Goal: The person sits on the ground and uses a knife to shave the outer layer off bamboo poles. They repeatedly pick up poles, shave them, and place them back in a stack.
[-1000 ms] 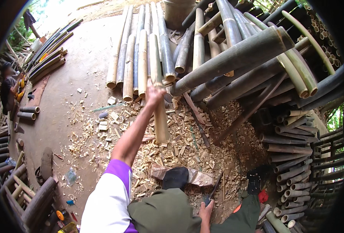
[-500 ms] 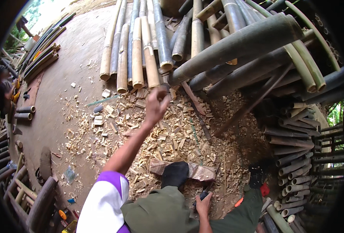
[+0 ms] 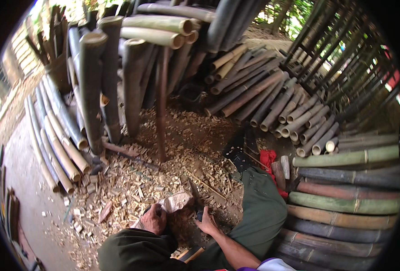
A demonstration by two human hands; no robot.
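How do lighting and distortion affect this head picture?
Head view: glare washes out the upper left edge; head view: fisheye bows the bamboo poles at right; head view: deep shadow right of the upright post; head view: left hand and right hand are readable.

The tool handle (image 3: 200, 214) is black, wood block (image 3: 177, 201) pale tan, chips (image 3: 127, 192) straw-yellow, trousers (image 3: 261, 203) dark green, sleeve (image 3: 276, 265) white edged purple, cloth (image 3: 267, 158) red, left bamboo row (image 3: 73, 153) mixed tan and grey, right bamboo stack (image 3: 344, 203) striped green, charcoal, reddish brown and ochre.
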